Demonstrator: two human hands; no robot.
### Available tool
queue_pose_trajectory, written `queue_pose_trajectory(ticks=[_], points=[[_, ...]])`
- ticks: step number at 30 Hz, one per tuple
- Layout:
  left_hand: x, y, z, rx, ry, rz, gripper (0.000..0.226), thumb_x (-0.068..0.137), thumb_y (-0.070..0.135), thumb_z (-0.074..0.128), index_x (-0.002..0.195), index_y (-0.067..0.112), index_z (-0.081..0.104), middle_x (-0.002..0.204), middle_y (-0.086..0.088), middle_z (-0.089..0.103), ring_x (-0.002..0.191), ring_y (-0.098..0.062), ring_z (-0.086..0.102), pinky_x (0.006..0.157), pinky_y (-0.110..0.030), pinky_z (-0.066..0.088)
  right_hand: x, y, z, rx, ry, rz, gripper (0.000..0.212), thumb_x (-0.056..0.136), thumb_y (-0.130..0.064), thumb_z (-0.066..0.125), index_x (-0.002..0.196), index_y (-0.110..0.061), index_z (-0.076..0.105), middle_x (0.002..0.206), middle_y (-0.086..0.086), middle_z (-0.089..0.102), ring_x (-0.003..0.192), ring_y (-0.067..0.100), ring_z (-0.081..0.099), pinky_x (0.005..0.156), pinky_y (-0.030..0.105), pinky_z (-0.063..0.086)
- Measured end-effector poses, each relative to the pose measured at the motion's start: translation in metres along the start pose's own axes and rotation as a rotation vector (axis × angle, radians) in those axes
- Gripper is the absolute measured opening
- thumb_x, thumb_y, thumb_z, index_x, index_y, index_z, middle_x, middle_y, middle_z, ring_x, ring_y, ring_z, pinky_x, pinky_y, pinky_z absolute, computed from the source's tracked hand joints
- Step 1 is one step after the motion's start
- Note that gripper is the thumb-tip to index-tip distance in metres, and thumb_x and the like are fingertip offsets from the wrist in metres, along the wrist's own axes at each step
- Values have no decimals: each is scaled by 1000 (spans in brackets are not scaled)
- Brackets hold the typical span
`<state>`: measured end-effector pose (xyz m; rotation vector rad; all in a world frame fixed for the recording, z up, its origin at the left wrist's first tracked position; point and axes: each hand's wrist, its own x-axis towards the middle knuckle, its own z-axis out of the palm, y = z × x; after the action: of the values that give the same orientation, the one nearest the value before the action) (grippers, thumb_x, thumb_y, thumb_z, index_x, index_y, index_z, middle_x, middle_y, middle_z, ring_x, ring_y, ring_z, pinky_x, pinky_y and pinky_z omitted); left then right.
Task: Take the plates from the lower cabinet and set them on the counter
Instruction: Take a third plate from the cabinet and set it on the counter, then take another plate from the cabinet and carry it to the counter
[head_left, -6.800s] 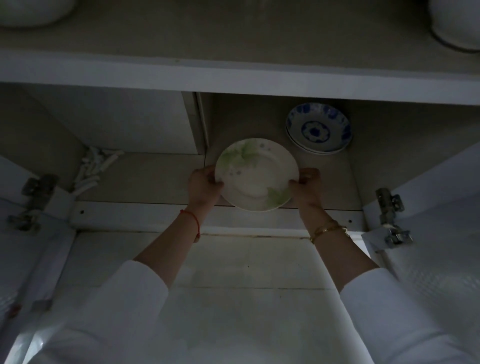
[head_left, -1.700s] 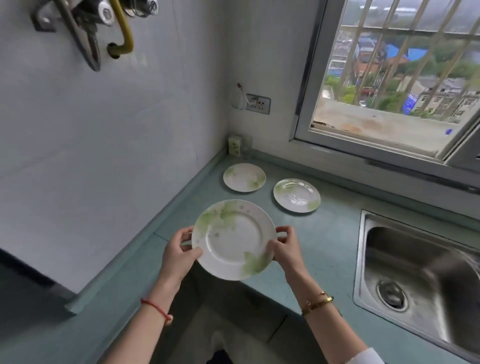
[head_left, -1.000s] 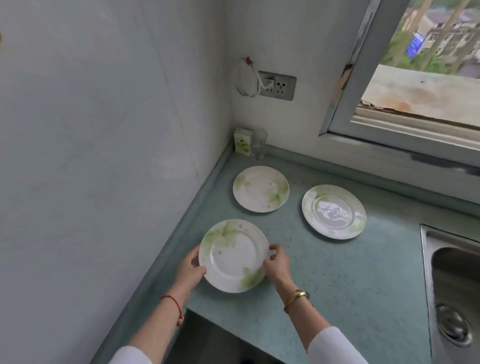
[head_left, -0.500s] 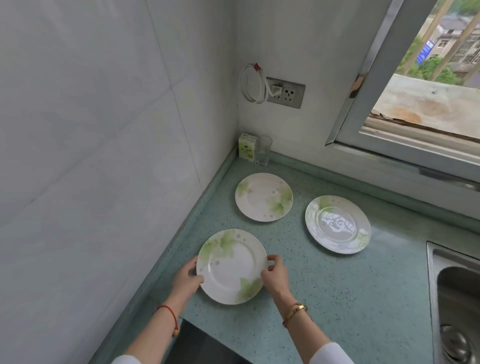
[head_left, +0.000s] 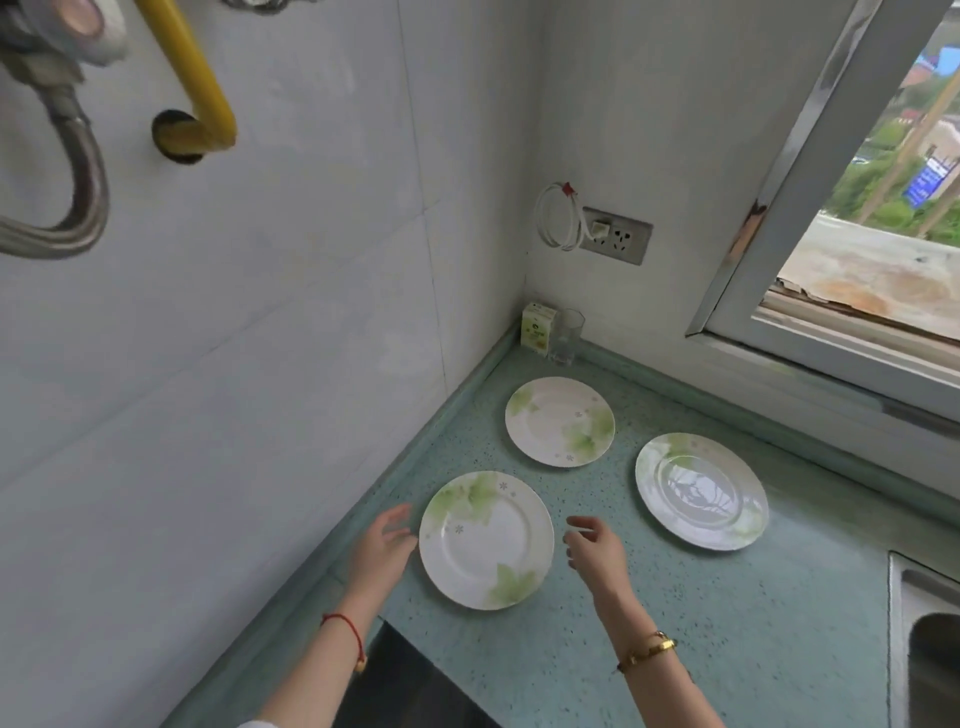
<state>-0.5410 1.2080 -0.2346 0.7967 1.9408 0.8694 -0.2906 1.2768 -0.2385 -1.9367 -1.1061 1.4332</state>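
Three white plates with green leaf prints lie flat on the teal counter. The nearest plate rests close to the counter's left rim. A second plate lies farther back, toward the corner, and a third plate lies to the right. My left hand hovers just left of the nearest plate, fingers apart, holding nothing. My right hand hovers just right of that plate, also open and apart from it.
A small carton and a drinking glass stand in the back corner. A wall socket with a coiled white cable sits above them. A steel sink is at the right edge; a yellow pipe hangs at upper left.
I carried the plate up from the cabinet and set it on the counter. Both hands have let go of it and drawn slightly outward.
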Motion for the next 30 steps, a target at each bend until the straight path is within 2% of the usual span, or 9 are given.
queue_pose_trajectory(ticks=[2, 4, 7, 9, 16, 19, 22, 25, 30], points=[[-16, 1, -2, -48, 42, 32, 44, 92, 5, 58, 134, 20, 55, 135, 3, 59, 116, -15, 59, 101, -33, 45, -8, -7, -1, 23, -25, -42, 31, 92, -10, 52, 121, -11, 61, 113, 10, 65, 97, 24, 62, 85, 38, 55], [-36, -1, -4, -99, 95, 49, 41, 93, 8, 58, 131, 23, 57, 130, 5, 61, 117, -15, 60, 102, -32, 45, -19, -13, -1, 30, -70, -88, 29, 92, -10, 52, 120, -12, 61, 111, 10, 66, 99, 24, 62, 90, 40, 55], [-64, -4, -5, -176, 181, 45, 41, 93, 10, 59, 133, 20, 57, 128, 5, 62, 117, -15, 59, 105, -35, 45, -37, -19, 0, 37, -142, -145, 27, 93, -9, 52, 117, -12, 62, 107, 12, 67, 90, 22, 62, 86, 39, 53], [-83, -7, -6, -243, 223, 47, 41, 93, 10, 60, 133, 18, 57, 128, 5, 62, 118, -14, 58, 104, -32, 44, -50, -20, 0, 35, -191, -185, 25, 92, -8, 53, 115, -11, 63, 103, 13, 68, 84, 21, 62, 84, 38, 53], [-158, -15, -12, -434, 430, 97, 29, 92, 9, 64, 118, 22, 63, 116, 7, 67, 110, -9, 62, 89, -18, 46, -92, -18, 4, -27, -402, -304, 24, 95, -10, 52, 115, -14, 63, 105, 11, 69, 89, 22, 64, 77, 30, 52], [-193, -22, -14, -469, 518, 115, 30, 93, 4, 62, 119, 20, 62, 119, 3, 67, 111, -10, 62, 98, -23, 45, -111, -16, 8, -72, -492, -354, 24, 96, -10, 50, 117, -13, 62, 109, 12, 68, 91, 22, 63, 77, 30, 51], [-228, -33, -18, -494, 610, 121, 32, 93, 3, 61, 121, 19, 61, 122, 2, 67, 113, -11, 63, 103, -27, 46, -134, -13, 14, -121, -583, -425, 23, 96, -11, 52, 116, -15, 62, 110, 9, 67, 98, 22, 64, 83, 31, 54], [-260, -45, -21, -511, 702, 114, 33, 93, 3, 61, 123, 17, 62, 124, 1, 67, 116, -14, 63, 107, -33, 46, -156, -9, 20, -153, -673, -495, 23, 96, -10, 53, 117, -14, 62, 104, 6, 68, 93, 18, 65, 76, 24, 53], [-316, -65, -27, -546, 872, 101, 36, 93, -2, 60, 127, 7, 60, 126, -6, 66, 117, -19, 63, 105, -31, 46, -195, -2, 33, -229, -850, -538, 22, 95, -11, 54, 115, -15, 64, 102, 8, 69, 92, 20, 66, 77, 25, 54]])
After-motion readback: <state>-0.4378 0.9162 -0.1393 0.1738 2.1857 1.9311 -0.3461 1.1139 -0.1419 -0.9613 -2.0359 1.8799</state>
